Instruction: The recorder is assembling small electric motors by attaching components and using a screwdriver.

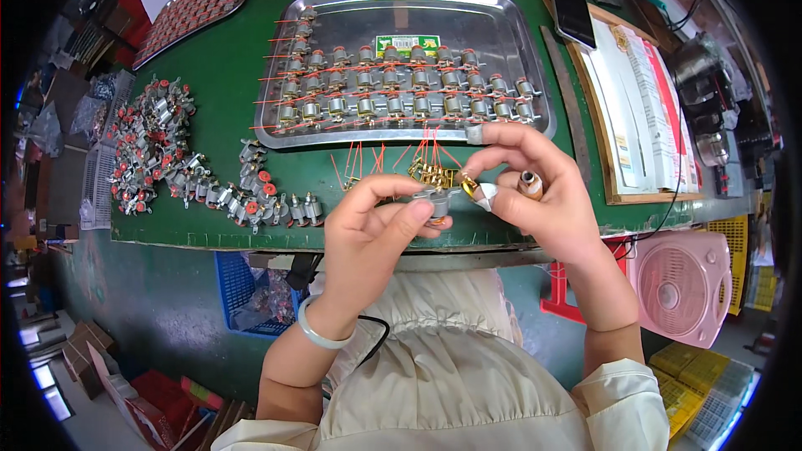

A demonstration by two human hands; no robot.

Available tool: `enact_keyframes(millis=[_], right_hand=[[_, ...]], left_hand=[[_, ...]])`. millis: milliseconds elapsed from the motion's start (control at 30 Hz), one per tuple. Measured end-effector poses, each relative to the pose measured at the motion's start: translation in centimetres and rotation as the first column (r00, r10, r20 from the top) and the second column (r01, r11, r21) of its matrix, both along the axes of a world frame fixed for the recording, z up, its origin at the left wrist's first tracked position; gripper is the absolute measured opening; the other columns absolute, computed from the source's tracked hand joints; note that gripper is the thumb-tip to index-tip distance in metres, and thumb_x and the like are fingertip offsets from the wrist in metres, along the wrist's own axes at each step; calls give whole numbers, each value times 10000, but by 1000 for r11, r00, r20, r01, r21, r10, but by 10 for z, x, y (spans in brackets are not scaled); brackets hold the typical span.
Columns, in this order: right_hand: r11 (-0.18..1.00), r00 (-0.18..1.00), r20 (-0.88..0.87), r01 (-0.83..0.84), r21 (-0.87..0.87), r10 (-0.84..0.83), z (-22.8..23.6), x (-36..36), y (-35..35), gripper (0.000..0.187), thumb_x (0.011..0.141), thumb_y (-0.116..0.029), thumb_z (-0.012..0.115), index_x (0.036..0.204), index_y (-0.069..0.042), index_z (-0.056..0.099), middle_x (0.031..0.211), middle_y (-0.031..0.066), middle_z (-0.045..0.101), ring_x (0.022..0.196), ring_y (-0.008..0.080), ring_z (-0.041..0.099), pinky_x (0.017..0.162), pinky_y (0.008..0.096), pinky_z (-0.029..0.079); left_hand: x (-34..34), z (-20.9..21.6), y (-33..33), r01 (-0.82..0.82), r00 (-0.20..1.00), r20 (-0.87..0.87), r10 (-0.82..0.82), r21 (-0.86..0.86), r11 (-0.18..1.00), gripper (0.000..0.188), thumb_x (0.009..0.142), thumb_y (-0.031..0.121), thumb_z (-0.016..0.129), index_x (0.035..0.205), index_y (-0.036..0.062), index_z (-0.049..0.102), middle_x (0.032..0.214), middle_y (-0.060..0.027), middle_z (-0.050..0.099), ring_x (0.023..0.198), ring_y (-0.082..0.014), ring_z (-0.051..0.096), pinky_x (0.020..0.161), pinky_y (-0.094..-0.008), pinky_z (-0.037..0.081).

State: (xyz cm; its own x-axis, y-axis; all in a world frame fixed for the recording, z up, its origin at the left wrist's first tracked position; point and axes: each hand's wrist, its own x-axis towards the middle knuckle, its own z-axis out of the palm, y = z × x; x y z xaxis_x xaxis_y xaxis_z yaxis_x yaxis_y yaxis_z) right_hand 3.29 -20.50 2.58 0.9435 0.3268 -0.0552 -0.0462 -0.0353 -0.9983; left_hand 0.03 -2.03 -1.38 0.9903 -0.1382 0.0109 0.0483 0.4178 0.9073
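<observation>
My left hand (361,221) pinches a small silver electric motor (436,205) between thumb and fingers, just above the table's front edge. Close against its right side, my right hand (547,192) grips a small shiny brass part (469,186) with thumb and forefinger. White coverings wrap some of the right fingertips. A tool with a rounded brown and metal end (530,184) is tucked in that palm; the rest of it is hidden. Just beyond the hands lies a cluster of brass pieces with thin red wires (431,172).
A metal tray (351,8) holds rows of motors with red wires. Loose motors (150,142) are heaped at left; another loaded tray (200,8) lies far left. At right are a ruler-like strip (566,104), a phone (571,12) and a board with papers (639,117). A pink fan (681,288) stands below.
</observation>
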Motion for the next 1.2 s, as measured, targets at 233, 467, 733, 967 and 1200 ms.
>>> enact_keyframes(millis=[233,467,733,967,1200], right_hand=[[994,964,-258,-28,104,55,-8,2,5,430,753,-79,613,1140,-1,442,908,49,596,546,16,458,375,147,304],[959,946,-325,80,273,14,-16,-2,11,399,765,-64,608,1125,-6,447,907,68,596,535,18,450,369,146,285],[966,948,-319,68,251,16,-17,-2,8,413,760,-82,637,1122,-15,449,888,68,589,568,22,483,369,140,291],[973,967,-253,56,226,3,-20,-5,4,393,756,-75,658,1076,-18,438,885,70,590,638,38,536,420,143,363],[980,992,-110,80,183,-60,-13,-12,6,268,815,-43,560,1039,-6,418,866,92,580,784,110,576,651,218,463]], left_hand=[[7,6,-7,10,998,-70,-10,8,1000,163,832,28,551,968,-38,491,890,-132,583,736,-212,635,612,-260,553],[11,7,-8,-7,994,-111,5,-17,1000,149,825,31,569,946,-38,514,915,-116,576,755,-201,635,612,-249,552],[10,7,-10,-10,994,-110,8,-16,1000,157,827,42,571,950,-36,512,913,-118,580,754,-202,635,616,-251,550],[8,10,-13,-8,994,-107,9,7,1000,160,830,33,549,967,-32,498,858,-131,601,748,-201,634,632,-267,552],[7,7,-9,5,998,-59,-6,-8,1000,224,788,-51,583,983,-37,475,892,-131,597,809,-193,623,683,-245,526]])
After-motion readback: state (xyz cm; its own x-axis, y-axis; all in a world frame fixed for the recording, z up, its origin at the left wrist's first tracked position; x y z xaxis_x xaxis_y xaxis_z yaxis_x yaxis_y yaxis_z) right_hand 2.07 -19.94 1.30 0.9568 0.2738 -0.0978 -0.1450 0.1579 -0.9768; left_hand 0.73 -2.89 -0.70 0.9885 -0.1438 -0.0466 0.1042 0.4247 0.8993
